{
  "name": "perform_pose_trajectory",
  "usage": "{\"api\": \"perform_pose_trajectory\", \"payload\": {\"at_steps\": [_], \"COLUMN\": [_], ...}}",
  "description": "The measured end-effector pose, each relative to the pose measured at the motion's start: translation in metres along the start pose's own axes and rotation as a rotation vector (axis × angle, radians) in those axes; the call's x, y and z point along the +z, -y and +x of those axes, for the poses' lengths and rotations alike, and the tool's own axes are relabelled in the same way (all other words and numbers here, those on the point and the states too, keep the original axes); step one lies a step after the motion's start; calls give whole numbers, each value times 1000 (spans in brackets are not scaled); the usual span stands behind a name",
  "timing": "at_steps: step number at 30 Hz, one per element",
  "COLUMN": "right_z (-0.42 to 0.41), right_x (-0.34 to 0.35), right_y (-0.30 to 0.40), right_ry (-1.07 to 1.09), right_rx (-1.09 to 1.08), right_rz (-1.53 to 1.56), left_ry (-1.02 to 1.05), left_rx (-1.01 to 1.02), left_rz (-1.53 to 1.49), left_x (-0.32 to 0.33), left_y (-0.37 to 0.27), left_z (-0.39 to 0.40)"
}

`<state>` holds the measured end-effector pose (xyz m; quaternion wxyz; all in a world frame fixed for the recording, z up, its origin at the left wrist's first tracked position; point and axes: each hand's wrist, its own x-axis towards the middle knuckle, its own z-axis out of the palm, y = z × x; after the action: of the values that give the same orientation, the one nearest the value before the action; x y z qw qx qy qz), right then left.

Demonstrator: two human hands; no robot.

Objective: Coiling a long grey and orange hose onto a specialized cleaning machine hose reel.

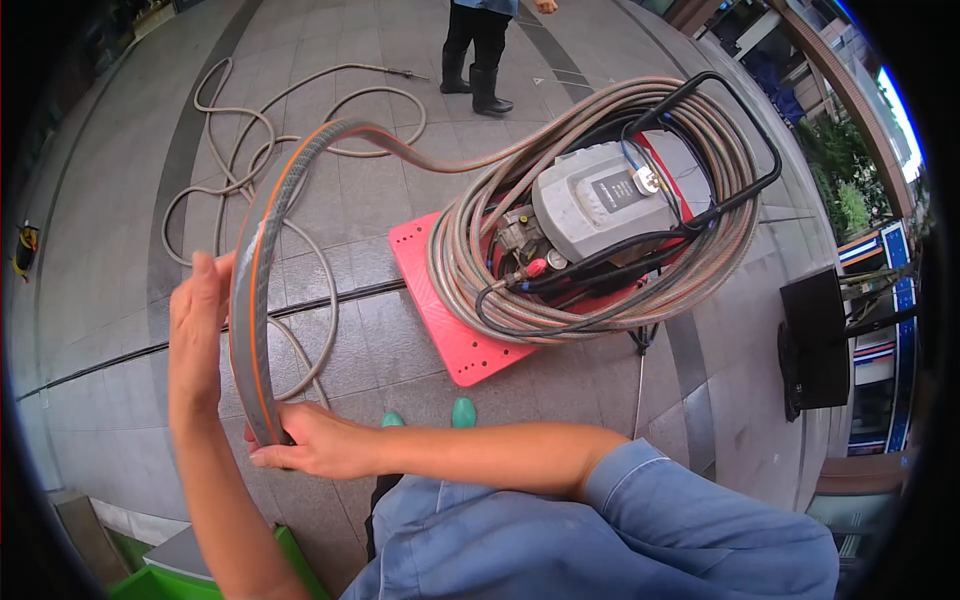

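Observation:
A grey hose (255,315) with an orange stripe arches up in front of me. My right hand (315,442) grips it near its lower end, thumb on the near side. Beside the arch, my left hand (196,337) is raised with its thumb up. Its fingers pass partly behind the hose, so I cannot tell whether they hold it. From the top of the arch the hose runs right to a thick coil (480,289). That coil lies around a grey-cased machine, seemingly a pressure washer (592,195), with a black handle frame (772,150).
The machine rests on a red plastic platform (442,322). A thinner hose (330,300) lies in loose loops on the paving, its metal-tipped end (409,74) farther off. Another person in black boots (487,90) stands beyond. A green bin (161,585) is at lower left; a black box (817,337) at right.

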<state>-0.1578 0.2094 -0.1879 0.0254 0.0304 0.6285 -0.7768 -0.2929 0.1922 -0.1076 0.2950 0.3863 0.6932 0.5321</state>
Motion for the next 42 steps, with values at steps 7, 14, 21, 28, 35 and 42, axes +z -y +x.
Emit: {"api": "perform_pose_trajectory", "payload": {"at_steps": [7,14,21,28,35,42], "right_z": [23,-23,-61,-176,-314,-352], "right_x": [-41,-60,-83,-84,-62,-30], "right_y": [59,-3,-103,-91,-95,-158], "right_ry": [-213,-521,-807,-853,-747,-1063], "right_rx": [11,171,498,729,958,1247], "right_rz": [550,648,807,811,830,436], "left_ry": [198,-336,-317,85,499,917], "left_rx": [-525,-761,93,454,818,822], "left_rz": [-170,8,402,701,677,793], "left_x": [-42,-95,-140,-74,11,113], "left_y": [223,254,92,-35,-90,-36], "left_z": [-195,-281,-223,-107,-36,0]}}
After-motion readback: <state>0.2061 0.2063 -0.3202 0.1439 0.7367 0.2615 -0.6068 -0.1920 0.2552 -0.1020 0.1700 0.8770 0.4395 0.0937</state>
